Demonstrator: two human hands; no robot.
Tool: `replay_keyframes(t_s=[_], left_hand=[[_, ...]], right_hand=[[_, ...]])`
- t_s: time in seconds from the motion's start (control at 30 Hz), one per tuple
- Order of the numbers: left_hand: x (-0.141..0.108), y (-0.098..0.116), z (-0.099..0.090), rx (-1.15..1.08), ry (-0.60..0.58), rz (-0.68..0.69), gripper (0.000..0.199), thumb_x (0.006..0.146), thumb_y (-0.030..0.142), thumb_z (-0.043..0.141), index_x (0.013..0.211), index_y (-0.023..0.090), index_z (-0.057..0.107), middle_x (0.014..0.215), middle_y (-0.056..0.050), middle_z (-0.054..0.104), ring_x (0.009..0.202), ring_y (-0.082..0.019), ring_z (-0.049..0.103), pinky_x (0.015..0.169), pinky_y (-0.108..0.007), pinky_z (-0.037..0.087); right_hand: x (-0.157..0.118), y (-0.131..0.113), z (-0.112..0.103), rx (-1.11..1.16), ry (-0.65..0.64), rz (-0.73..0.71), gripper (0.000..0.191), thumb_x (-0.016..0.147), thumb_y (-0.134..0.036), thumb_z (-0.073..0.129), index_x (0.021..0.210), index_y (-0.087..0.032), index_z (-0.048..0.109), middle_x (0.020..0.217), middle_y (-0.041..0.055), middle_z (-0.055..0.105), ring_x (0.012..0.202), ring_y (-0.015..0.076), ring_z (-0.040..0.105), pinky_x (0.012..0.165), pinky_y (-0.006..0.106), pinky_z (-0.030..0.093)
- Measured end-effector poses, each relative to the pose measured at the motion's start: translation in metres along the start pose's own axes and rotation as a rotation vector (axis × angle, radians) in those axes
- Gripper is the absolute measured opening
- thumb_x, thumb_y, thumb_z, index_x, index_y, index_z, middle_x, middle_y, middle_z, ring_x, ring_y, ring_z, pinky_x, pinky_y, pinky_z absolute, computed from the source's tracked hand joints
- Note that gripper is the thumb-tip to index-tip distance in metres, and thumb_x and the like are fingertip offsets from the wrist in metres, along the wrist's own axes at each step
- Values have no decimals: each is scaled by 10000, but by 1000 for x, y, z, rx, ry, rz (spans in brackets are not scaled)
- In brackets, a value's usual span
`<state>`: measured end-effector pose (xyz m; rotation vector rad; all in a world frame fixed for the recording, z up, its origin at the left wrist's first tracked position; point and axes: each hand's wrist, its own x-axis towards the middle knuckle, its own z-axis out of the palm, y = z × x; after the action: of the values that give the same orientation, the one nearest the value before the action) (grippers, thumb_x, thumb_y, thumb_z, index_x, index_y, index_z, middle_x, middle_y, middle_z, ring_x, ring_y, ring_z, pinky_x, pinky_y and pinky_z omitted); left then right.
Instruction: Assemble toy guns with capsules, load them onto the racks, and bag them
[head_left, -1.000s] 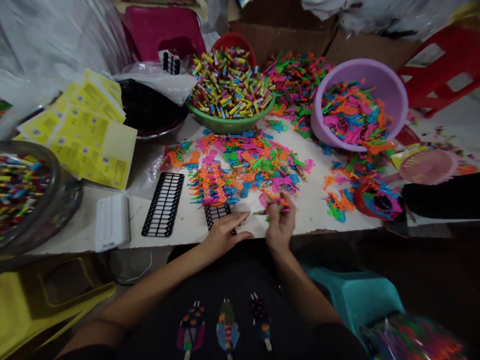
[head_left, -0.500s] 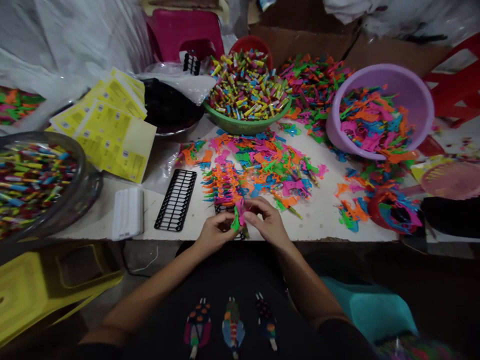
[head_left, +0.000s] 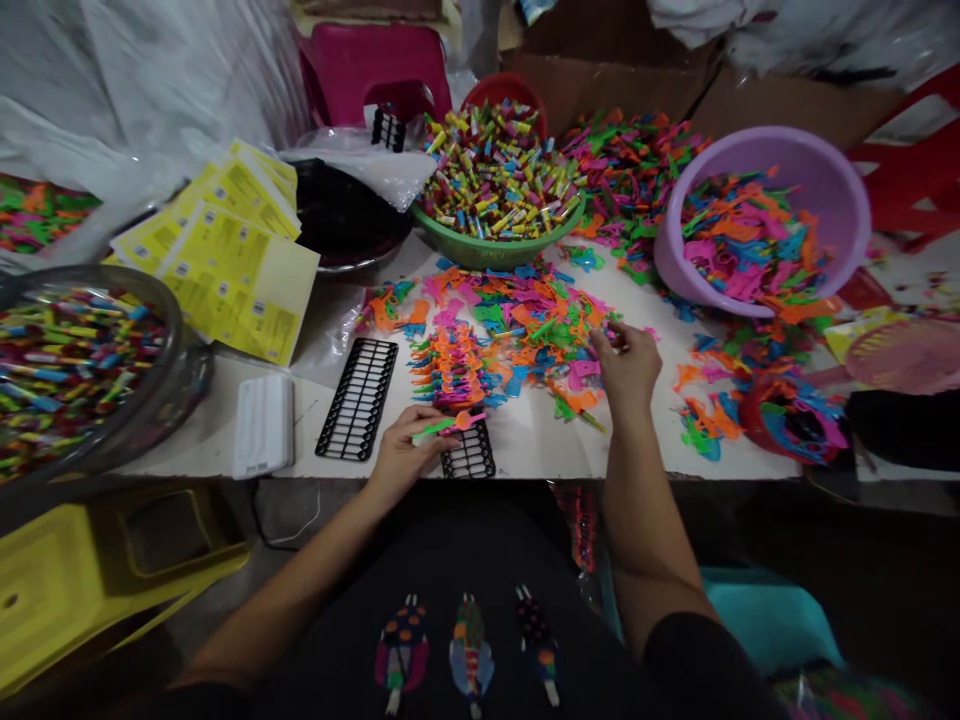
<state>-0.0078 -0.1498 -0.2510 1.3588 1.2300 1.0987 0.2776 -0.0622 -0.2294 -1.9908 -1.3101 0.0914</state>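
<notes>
My left hand pinches a small green-and-pink plastic toy piece above the near black slotted rack. A row of assembled colourful toy pieces lies along that rack's far part. My right hand is at the right edge of the loose pile of gun-shaped plastic pieces, thumb and fingers closed together. What is between those fingertips, if anything, I cannot make out. A second black slotted rack lies flat to the left of my left hand.
A white plastic box and yellow label sheets lie left. Candy-like sticks fill a green basin and a clear tub. A purple tub of plastic pieces and a small red bowl stand right. The table edge is close.
My hands were together over the near rack, both on the green and pink pieces. My right hand has moved away right and forward to the pile; my left hand keeps the toy piece.
</notes>
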Motion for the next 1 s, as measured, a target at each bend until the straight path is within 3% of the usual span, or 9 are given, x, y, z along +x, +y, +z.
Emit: replay_keyframes(t_s=[0.1,0.2,0.27,0.4,0.47,0.6,0.73,0.87,1.0], left_hand=[[0,-12,-11,92,99,40,125,567,274,730,636,187,672,667,4,588,660,-122,546,638,-242,449],[-5,-27,-14,111,223,-16,171,562,294,729,653,169,656,613,14,605,595,-116,549,597,-239,452],[-7,-35,-13,90,292,-53,209,558,303,731,690,162,650,630,11,622,604,-123,568,602,-248,464],[-5,-53,-8,54,378,5,209,559,309,731,683,164,647,688,0,629,662,-134,591,640,-262,483],[-1,-62,-4,75,363,63,182,579,310,720,668,167,649,709,-7,627,690,-135,592,663,-265,483],[5,-74,5,173,332,132,165,611,312,701,685,174,649,702,-3,620,685,-127,580,655,-250,472],[8,-74,10,271,327,141,170,631,329,686,710,183,648,688,3,614,654,-117,570,627,-232,462],[7,-69,8,357,311,150,175,652,344,669,737,191,656,699,-4,627,669,-125,581,643,-238,464],[5,-68,6,397,319,158,158,659,330,666,725,187,654,688,1,636,650,-117,584,612,-219,456]], right_hand=[[41,26,21,-322,-250,99,364,651,-396,614,895,-129,647,871,113,594,840,222,534,731,373,396],[49,32,32,-440,-437,92,278,667,-347,599,818,-119,651,835,113,607,849,231,549,725,383,394],[41,26,25,-387,-324,50,215,677,-315,588,774,-128,635,791,89,611,803,216,564,717,380,410],[9,9,-9,12,208,2,210,721,-337,537,821,-154,565,666,8,572,622,142,568,649,312,454],[-13,6,-22,250,279,30,237,719,-374,543,838,-170,525,598,-32,531,543,122,556,555,265,451],[-60,18,-18,465,-135,105,276,679,-415,585,812,-183,516,548,-39,553,493,125,559,471,237,430],[-90,39,5,141,-512,0,246,712,-408,538,791,-187,614,672,27,648,603,154,594,577,280,453],[-95,41,20,-149,-539,-176,255,721,-411,523,695,-199,661,715,68,643,739,204,594,693,336,444],[-91,33,19,-26,-405,-168,276,720,-427,532,685,-184,659,716,74,630,712,192,585,692,346,457]])
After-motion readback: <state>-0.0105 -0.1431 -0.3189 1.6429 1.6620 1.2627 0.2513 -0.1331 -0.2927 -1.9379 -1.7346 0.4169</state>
